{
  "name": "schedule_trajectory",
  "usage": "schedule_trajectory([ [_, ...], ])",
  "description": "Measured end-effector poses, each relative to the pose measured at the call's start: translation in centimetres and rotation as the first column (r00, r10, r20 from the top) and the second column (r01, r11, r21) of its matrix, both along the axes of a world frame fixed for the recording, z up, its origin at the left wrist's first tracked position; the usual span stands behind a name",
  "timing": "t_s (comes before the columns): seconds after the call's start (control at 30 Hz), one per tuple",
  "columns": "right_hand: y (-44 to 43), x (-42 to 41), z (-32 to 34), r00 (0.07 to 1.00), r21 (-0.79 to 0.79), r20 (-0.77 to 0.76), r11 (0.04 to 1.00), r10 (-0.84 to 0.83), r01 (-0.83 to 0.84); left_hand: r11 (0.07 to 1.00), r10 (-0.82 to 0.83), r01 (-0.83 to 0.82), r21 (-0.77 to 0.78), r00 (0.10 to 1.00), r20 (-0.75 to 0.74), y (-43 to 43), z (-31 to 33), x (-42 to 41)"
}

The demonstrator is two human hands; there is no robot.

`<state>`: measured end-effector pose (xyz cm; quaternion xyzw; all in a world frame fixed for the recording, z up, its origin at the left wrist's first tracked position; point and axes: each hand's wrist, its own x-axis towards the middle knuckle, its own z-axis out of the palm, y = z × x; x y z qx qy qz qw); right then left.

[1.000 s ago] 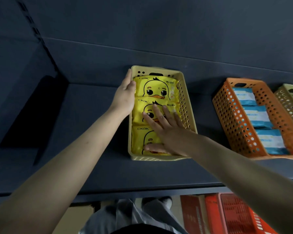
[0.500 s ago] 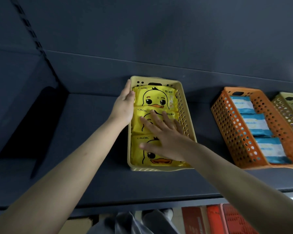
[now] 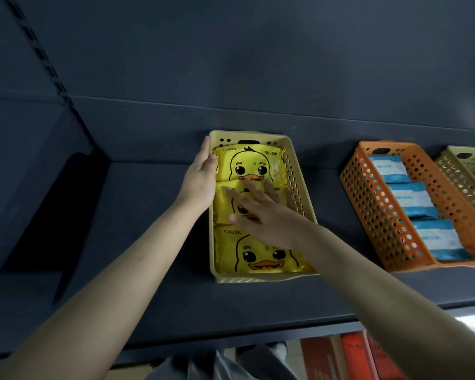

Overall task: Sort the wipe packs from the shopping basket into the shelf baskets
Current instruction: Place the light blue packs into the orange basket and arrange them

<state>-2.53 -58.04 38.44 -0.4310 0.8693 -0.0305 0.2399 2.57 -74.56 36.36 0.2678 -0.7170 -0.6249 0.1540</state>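
Note:
A yellow shelf basket (image 3: 299,174) stands on the dark shelf and holds three yellow duck wipe packs in a row: a far pack (image 3: 251,164), a middle pack (image 3: 224,207) and a near pack (image 3: 261,256). My left hand (image 3: 199,178) lies with straight fingers against the basket's left wall, thumb on the far pack's edge. My right hand (image 3: 263,212) spreads flat over the middle pack, fingers straight, covering most of it.
An orange basket (image 3: 379,215) to the right holds three blue-and-white wipe packs (image 3: 412,198). A further yellowish basket (image 3: 469,171) sits at the right edge. A red shopping basket (image 3: 357,355) shows below the shelf's front edge (image 3: 231,338).
My right hand slid away from the near pack toward the back, uncovering the near pack's duck face. The left hand stays at the basket's left wall.

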Motion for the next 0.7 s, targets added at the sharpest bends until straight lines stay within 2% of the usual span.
schedule_trajectory([
  [0.07, -1.0, -0.9, 0.1, 0.994, -0.084, 0.031, 0.990, -0.109, 0.111, 1.000, 0.003, -0.002, 0.021, 1.000, -0.010, 0.0, -0.2, -0.1],
  [0.13, -2.1, -1.4, -0.8, 0.986, -0.074, -0.017, 0.984, -0.166, 0.165, 0.999, 0.003, -0.002, 0.039, 1.000, -0.014, -0.1, -0.3, -0.1],
  [0.27, -2.7, -1.7, -2.1, 0.983, 0.026, -0.105, 0.988, -0.148, 0.152, 0.998, 0.007, -0.004, 0.055, 0.999, -0.039, -0.4, -0.6, -0.2],
  [0.4, -3.6, -2.5, -1.8, 0.977, -0.080, -0.115, 0.982, -0.182, 0.173, 0.998, 0.001, 0.001, 0.056, 0.999, -0.035, -0.2, -0.5, -0.2],
  [0.47, -4.2, -2.6, -2.6, 0.971, -0.064, -0.158, 0.983, -0.178, 0.170, 0.998, 0.010, -0.008, 0.064, 1.000, -0.022, -0.2, -0.4, -0.2],
  [0.6, -3.9, -3.1, -2.2, 0.985, -0.018, -0.121, 0.992, -0.124, 0.122, 0.998, -0.001, 0.002, 0.068, 1.000, -0.010, 0.1, 0.1, -0.1],
  [0.7, -3.3, -3.2, -0.4, 0.987, -0.113, -0.061, 0.984, -0.147, 0.140, 0.999, -0.016, 0.013, 0.045, 0.998, 0.058, 0.0, 0.8, 0.2],
])
